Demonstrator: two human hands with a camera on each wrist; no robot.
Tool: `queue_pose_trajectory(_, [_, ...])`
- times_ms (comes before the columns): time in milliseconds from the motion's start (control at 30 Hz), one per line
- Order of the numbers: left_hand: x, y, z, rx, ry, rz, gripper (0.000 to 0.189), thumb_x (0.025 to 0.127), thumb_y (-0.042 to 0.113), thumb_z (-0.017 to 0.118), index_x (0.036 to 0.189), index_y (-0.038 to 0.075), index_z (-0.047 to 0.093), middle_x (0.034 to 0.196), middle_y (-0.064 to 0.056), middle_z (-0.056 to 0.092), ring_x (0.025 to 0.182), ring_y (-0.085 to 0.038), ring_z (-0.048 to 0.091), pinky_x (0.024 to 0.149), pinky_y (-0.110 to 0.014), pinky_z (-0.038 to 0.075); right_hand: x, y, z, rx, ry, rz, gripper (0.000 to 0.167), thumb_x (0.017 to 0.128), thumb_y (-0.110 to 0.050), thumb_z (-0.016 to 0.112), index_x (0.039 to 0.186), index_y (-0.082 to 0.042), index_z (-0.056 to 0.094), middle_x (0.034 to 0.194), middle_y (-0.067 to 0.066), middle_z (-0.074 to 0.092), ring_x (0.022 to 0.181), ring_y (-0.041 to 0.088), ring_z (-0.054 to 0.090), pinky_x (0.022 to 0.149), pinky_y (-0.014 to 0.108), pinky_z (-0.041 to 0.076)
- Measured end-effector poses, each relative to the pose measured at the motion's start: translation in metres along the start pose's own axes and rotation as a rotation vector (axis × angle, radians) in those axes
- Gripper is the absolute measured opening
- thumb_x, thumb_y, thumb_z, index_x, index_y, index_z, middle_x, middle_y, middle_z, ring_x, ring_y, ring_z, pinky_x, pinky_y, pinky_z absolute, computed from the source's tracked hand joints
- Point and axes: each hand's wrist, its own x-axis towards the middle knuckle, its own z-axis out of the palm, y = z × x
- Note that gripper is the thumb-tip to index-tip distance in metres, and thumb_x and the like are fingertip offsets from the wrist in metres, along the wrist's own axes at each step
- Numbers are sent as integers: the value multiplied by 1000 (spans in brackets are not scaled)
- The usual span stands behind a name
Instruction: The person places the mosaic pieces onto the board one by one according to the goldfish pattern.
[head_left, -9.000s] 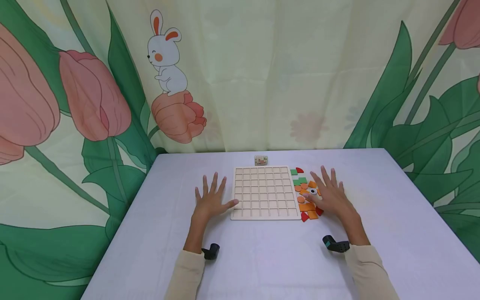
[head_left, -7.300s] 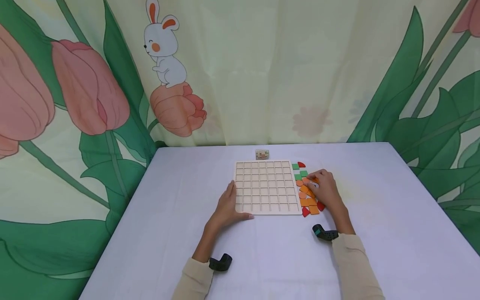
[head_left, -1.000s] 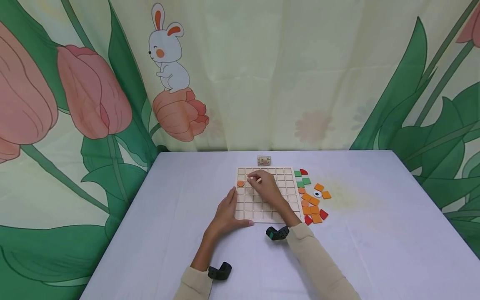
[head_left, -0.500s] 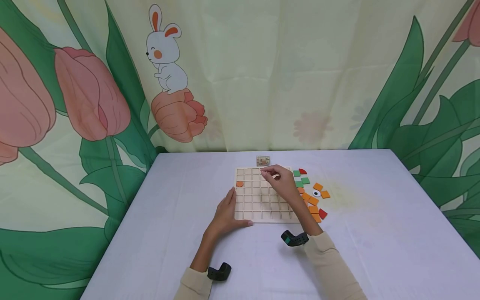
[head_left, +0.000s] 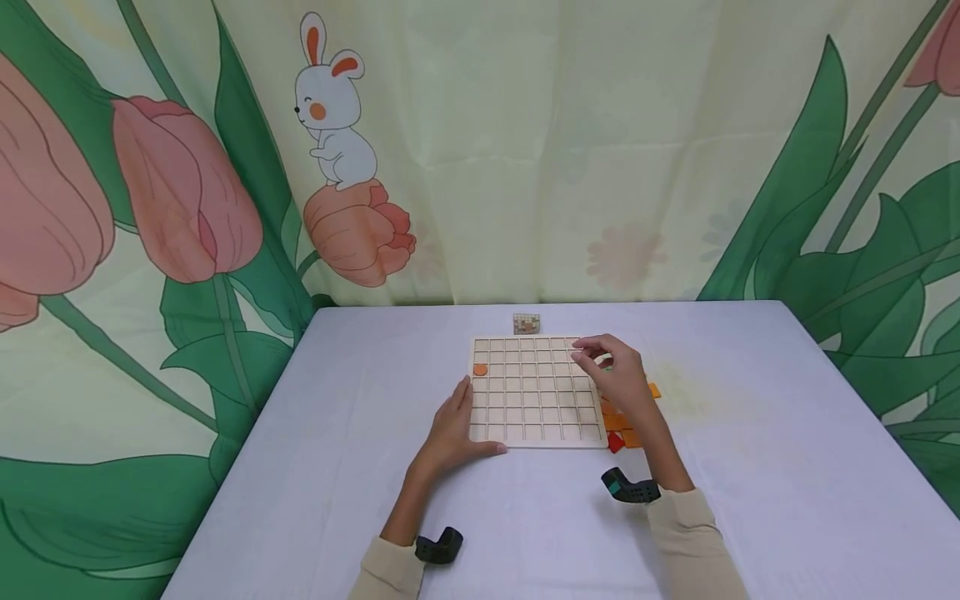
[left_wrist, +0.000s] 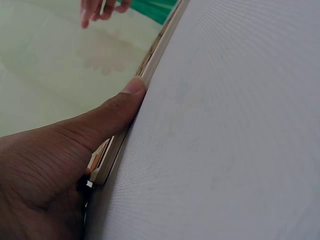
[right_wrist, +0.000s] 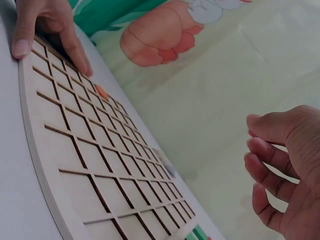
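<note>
A pale wooden grid board (head_left: 532,408) lies on the white table. My left hand (head_left: 448,429) rests against its near-left corner, fingers straight along the left side and thumb on the front edge, as the right wrist view also shows. One orange disc (head_left: 480,369) sits in a cell of the leftmost column. Above the board's right edge hovers my right hand (head_left: 618,371), fingers loosely bent. In the right wrist view nothing shows between its fingertips (right_wrist: 254,120). Orange pieces (head_left: 617,422) and a red piece (head_left: 615,441) lie right of the board, partly hidden by that hand.
A small patterned card (head_left: 527,324) lies behind the board. At the table's (head_left: 360,358) far side hangs a curtain (head_left: 525,167) printed with tulips and a rabbit.
Several seconds ago my right hand was among the pieces; an orange disc now sits in the board. Over the last second that hand has moved right across the board. My left hand has stayed put.
</note>
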Motion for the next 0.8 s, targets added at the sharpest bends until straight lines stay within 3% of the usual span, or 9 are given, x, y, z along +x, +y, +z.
queue_pose_trajectory(67, [0,1,0,4,2,3,129,68,57,83,155,0,9,163,-16,9,147,-34,17,115,-48,24,-3,7,-9,-29,5,15,27,94,-25,67,111,-4,69,94,9,64,90,24,57,69,34,48])
queue_pose_trajectory(200, [-1,2,1,14,-8,-3,129,68,58,83,155,0,8,163,-15,8,147,-33,17,115,-47,24,-8,23,-24,-120,18,124,33,94,-34,66,113,-8,68,95,3,63,93,23,55,61,44,49])
queue_pose_trajectory(267, [-1,3,1,12,-13,-5,129,68,58,83,155,0,8,163,-15,8,147,-32,17,115,-47,24,-10,27,-31,-156,12,181,33,94,-33,66,115,-7,67,96,4,63,96,25,55,64,46,49])
queue_pose_trajectory(433, [-2,2,1,1,-15,-3,129,68,59,82,155,-1,8,163,-14,8,147,-33,17,114,-49,25,-16,33,-45,-176,-70,287,31,94,-22,65,118,-2,64,102,16,62,99,31,53,80,36,50])
queue_pose_trajectory(533, [0,0,1,2,-9,-5,129,68,59,82,156,1,8,163,-13,7,147,-32,17,114,-48,25,-19,41,-45,-200,-154,360,29,96,-22,64,119,-5,63,109,16,60,102,29,51,79,30,52])
queue_pose_trajectory(633, [1,-1,1,-1,4,-2,129,68,59,82,156,1,9,163,-13,8,147,-31,17,114,-47,24,-19,47,-42,-234,-214,367,28,95,-21,65,118,-5,63,114,17,59,106,30,50,81,34,55])
queue_pose_trajectory(800, [0,-2,1,-14,-2,-1,129,68,59,82,156,2,8,163,-13,7,147,-31,16,115,-48,23,-18,55,-29,-308,-226,283,24,92,-15,67,111,0,68,112,20,61,108,35,50,87,48,52])
